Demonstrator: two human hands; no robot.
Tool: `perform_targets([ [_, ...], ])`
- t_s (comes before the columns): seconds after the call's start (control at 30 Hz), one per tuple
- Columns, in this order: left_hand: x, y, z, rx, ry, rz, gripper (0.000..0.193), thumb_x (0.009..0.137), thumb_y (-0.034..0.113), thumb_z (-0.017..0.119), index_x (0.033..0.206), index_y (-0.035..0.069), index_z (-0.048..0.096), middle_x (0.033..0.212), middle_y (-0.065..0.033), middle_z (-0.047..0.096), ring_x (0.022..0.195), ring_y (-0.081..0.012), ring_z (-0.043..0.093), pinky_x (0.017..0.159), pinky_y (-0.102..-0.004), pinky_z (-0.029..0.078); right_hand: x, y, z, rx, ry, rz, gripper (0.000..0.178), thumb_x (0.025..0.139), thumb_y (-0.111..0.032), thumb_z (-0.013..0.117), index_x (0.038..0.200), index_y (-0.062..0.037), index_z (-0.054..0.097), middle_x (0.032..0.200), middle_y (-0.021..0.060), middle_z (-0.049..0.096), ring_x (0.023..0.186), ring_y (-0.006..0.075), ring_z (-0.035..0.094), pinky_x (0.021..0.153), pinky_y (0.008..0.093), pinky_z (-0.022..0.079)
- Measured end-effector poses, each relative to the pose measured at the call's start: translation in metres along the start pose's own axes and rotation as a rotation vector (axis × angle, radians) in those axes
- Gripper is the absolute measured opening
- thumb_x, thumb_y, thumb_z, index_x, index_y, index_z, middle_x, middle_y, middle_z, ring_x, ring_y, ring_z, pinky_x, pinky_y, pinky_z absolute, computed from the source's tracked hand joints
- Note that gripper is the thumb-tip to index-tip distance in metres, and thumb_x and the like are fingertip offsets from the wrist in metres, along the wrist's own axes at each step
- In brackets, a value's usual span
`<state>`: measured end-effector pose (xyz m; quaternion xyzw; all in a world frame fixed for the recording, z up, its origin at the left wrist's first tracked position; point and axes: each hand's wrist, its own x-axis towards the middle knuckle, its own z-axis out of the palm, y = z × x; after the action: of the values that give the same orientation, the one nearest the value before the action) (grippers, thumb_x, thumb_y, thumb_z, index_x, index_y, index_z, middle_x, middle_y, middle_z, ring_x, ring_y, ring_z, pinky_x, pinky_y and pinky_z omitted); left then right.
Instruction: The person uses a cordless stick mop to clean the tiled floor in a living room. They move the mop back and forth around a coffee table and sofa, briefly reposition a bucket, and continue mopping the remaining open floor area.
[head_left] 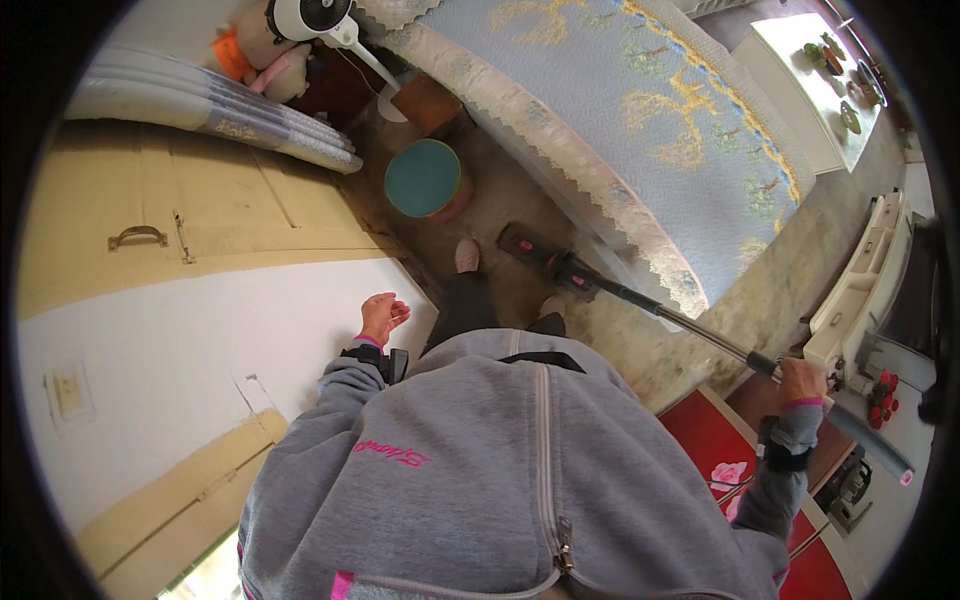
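Observation:
A flat mop [690, 322] slants across the right half of the view, its pole silver and grey. The dark mop head [533, 246] lies on the floor beside the bed, just ahead of my feet. Near the grey foam-like end of the pole, my right hand [803, 380] is wrapped round it. My left hand [383, 317] hangs beside the white wall, fingers loosely bent and apart, with nothing seen in it. Both wrists wear dark bands.
A bed with a blue patterned cover [600, 90] fills the far side. A round teal-topped stool [422, 178] and a white fan [345, 35] stand ahead. A yellow door [190, 210] is at left, a red flowered cabinet [715, 440] at right.

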<state>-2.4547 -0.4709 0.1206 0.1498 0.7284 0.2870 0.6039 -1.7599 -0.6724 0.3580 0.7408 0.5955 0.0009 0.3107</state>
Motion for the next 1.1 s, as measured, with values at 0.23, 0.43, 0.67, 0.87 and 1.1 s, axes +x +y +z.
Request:
perform_targets([
  [0.23, 0.067, 0.011, -0.014, 0.075, -0.069, -0.192, 0.018, 0.087, 0.011, 0.05, 0.102, 0.001, 0.048, 0.084, -0.0147, 0.057, 0.07, -0.0262, 0.061, 0.065, -0.0403, 0.056, -0.003, -0.057, -0.02, 0.062, -0.399, 0.097, 0.013, 0.063, -0.01, 0.065, 0.076, -0.0073, 0.066, 0.077, 0.0156, 0.064, 0.077, 0.0313, 0.064, 0.066, 0.0406, 0.051],
  [0.43, 0.138, 0.074, -0.006, 0.151, -0.233, -0.143, 0.021, 0.088, 0.009, 0.046, 0.107, 0.001, 0.047, 0.084, -0.0138, 0.056, 0.072, -0.0242, 0.061, 0.065, -0.0384, 0.055, -0.006, -0.169, -0.031, 0.533, -0.791, 0.064, 0.031, 0.06, -0.02, 0.077, 0.082, -0.0042, 0.06, 0.069, 0.0137, 0.063, 0.06, 0.0269, 0.063, 0.051, 0.0379, 0.05],
  [0.67, 0.185, 0.103, -0.015, 0.141, -0.248, -0.153, 0.023, 0.088, 0.009, 0.046, 0.109, 0.001, 0.047, 0.085, -0.0138, 0.055, 0.07, -0.0245, 0.061, 0.063, -0.0374, 0.055, -0.042, -0.245, -0.074, 1.381, -1.139, 0.542, 0.023, 0.074, 0.002, 0.064, 0.077, -0.006, 0.043, 0.054, 0.0037, 0.041, 0.04, 0.0126, 0.043, 0.034, 0.0297, 0.034],
  [0.87, 0.182, 0.09, -0.023, 0.113, -0.124, -0.23, 0.019, 0.087, 0.011, 0.048, 0.104, 0.003, 0.047, 0.08, -0.0133, 0.055, 0.066, -0.025, 0.061, 0.06, -0.0371, 0.055, -0.055, -0.215, -0.086, 1.468, -1.141, 0.618, 0.021, 0.076, 0.003, 0.063, 0.078, -0.0048, 0.044, 0.056, 0.0041, 0.044, 0.042, 0.0117, 0.043, 0.035, 0.0295, 0.034],
  [1.1, 0.145, 0.108, -0.025, 0.048, -0.158, -0.098, 0.023, 0.086, 0.007, 0.047, 0.108, 0.001, 0.049, 0.082, -0.0131, 0.056, 0.07, -0.024, 0.061, 0.064, -0.0374, 0.054, -0.025, -0.186, 0.021, 1.316, -1.199, 0.246, 0.025, 0.075, -0.004, 0.067, 0.078, -0.0043, 0.042, 0.057, 0.0059, 0.047, 0.045, 0.0133, 0.049, 0.037, 0.031, 0.039],
])
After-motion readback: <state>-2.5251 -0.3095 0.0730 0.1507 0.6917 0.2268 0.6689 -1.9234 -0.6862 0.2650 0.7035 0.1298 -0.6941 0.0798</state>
